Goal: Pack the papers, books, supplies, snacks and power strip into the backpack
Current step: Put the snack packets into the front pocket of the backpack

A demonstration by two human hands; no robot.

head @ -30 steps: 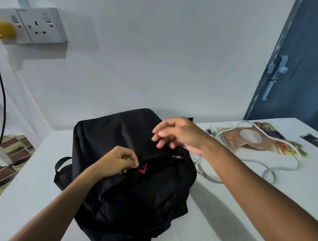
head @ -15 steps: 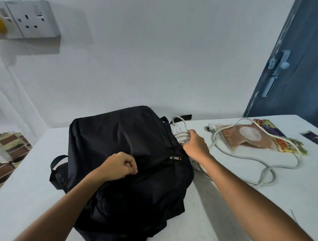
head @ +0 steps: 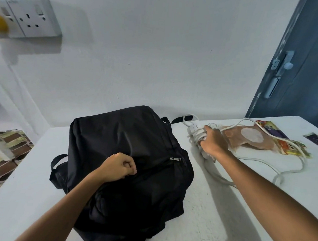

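Left hand (head: 118, 167) clenched on the bag (head: 127, 155); right hand (head: 213, 143) gripped the strip (head: 197, 131), snacks (head: 251, 138) at three o'clock, cord (head: 263, 160) looped over them.

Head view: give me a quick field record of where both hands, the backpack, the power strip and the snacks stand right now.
left hand: grips the backpack fabric beside the zipper line
right hand: grips the power strip
backpack: black, lying on the table
zipper pull: on the backpack's right side
power strip: white, right of the backpack, cord trailing loose across the table
snacks: packets on the table, right of the strip, cord draped over them
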